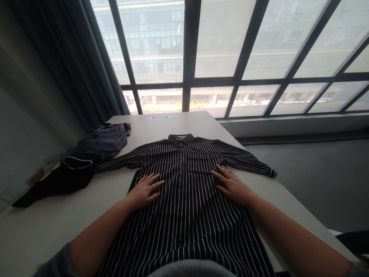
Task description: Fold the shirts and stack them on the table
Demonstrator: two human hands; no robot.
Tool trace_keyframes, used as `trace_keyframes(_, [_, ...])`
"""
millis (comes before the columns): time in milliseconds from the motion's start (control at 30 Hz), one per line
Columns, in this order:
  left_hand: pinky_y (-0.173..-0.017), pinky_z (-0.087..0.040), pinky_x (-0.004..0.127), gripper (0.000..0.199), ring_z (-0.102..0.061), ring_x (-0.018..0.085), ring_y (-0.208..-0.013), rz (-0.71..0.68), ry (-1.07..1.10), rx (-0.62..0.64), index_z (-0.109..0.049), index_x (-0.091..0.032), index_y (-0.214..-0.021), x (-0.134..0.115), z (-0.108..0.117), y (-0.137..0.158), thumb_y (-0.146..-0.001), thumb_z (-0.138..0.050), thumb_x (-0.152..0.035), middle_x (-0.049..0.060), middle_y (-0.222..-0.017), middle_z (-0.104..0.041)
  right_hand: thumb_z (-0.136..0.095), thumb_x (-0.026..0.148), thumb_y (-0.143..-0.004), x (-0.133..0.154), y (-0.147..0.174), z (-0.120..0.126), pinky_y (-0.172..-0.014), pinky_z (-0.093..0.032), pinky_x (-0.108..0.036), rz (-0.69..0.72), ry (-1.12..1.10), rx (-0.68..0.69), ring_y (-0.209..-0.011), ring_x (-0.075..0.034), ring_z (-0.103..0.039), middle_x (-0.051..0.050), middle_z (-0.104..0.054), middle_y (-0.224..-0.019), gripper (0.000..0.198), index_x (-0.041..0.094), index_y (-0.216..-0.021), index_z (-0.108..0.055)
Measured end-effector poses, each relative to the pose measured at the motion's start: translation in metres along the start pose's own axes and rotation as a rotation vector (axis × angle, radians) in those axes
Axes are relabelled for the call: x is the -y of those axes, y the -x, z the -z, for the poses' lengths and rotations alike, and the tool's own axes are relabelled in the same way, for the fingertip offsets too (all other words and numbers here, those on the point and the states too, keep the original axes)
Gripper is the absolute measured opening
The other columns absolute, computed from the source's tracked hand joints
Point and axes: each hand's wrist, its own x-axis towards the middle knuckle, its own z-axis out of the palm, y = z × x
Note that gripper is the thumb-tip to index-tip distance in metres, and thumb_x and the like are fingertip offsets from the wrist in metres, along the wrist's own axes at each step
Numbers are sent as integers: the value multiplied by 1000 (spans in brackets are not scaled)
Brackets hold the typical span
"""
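Head view: the striped shirt (184, 192) lies flat directly under both palms — left hand (145, 190) and right hand (230, 184) rest spread, fingers open, equally near. Its long axis runs away from them, collar (180, 138) beyond the fingertips.

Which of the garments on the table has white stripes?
The black shirt lying flat under both hands, left hand and right hand. The dark pile at the table's left edge is plain.
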Motion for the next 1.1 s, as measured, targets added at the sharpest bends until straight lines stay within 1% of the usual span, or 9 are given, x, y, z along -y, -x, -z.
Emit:
trace_keyframes(200, [-133, -17, 58, 61, -18, 31, -165, 38, -23, -6, -39, -43, -165, -9, 2, 0, -108, -40, -64, -1, -178, -23, -41, 61, -107, -18, 12, 3, -132, -16, -60, -22, 29, 56, -164, -34, -19, -9, -19, -178, 70, 30, -170, -34])
trace_keyframes(333, [-133, -18, 58, 62, -17, 32, -165, 91, -40, 15, -40, -40, -165, -19, 5, 5, -107, -43, -62, 1, -178, -22, -49, 56, -105, -28, 13, 12, -132, -16, -61, -15, 81, 32, -163, -36, -18, -11, -23, -177, 68, 27, -166, -42])
trace_keyframes(400, [-132, -20, 60, 64, -17, 33, -165, 96, -41, 16, -38, -40, -166, -26, 1, 15, -107, -44, -63, 2, -178, -21, -53, 51, -103, -21, 20, 15, -132, -14, -61, -13, 109, -11, -164, -37, -15, -10, -23, -177, 65, 26, -164, -47])
trace_keyframes(500, [-131, -21, 61, 63, -17, 34, -164, 51, -41, 10, -34, -43, -166, -40, -9, 40, -107, -43, -63, 1, -178, -19, -54, 49, -104, 9, 44, 15, -133, -13, -61, 46, 61, -27, -164, -35, -13, -7, -20, -178, 65, 30, -166, -43])
trace_keyframes(600, [-131, -22, 62, 61, -18, 33, -164, 24, -45, -4, -31, -45, -167, -57, -16, 65, -109, -40, -61, -1, -179, -18, -52, 57, -106, 47, 76, 12, -133, -16, -61, 131, -49, 104, -164, -34, -15, -3, -17, -179, 70, 35, -170, -31])
trace_keyframes(700, [-131, -22, 63, 60, -17, 33, -165, 53, -45, 24, -30, -44, -167, -75, -17, 79, -110, -37, -59, 0, -179, -17, -49, 63, -106, 68, 99, 10, -132, -13, -64, 140, -107, 232, -164, -35, -13, -2, -15, -178, 71, 38, -170, -29])
trace_keyframes(967, [-129, -26, 63, 62, -21, 35, -163, 112, -40, 82, -33, -43, -167, -103, -6, 82, -107, -43, -60, 2, -178, -21, -55, 61, -104, 52, 108, 27, -131, -10, -67, 161, -160, 301, -164, -37, -10, -1, -13, -179, 71, 42, -168, -31])
trace_keyframes(1033, [-126, -32, 63, 62, -28, 36, -162, 113, -32, 101, -38, -45, -164, -104, 3, 77, -105, -44, -64, 2, -176, -28, -62, 59, -101, 51, 108, 35, -131, -13, -68, 173, -160, 320, -164, -39, -13, -1, -16, -178, 73, 42, -167, -35])
trace_keyframes(1100, [-122, -40, 60, 60, -39, 35, -156, 111, -23, 84, -45, -44, -161, -100, 16, 66, -105, -42, -66, 2, -173, -38, -66, 58, -99, 50, 105, 44, -130, -22, -67, 184, -171, 319, -162, -40, -24, -2, -25, -177, 71, 42, -164, -43])
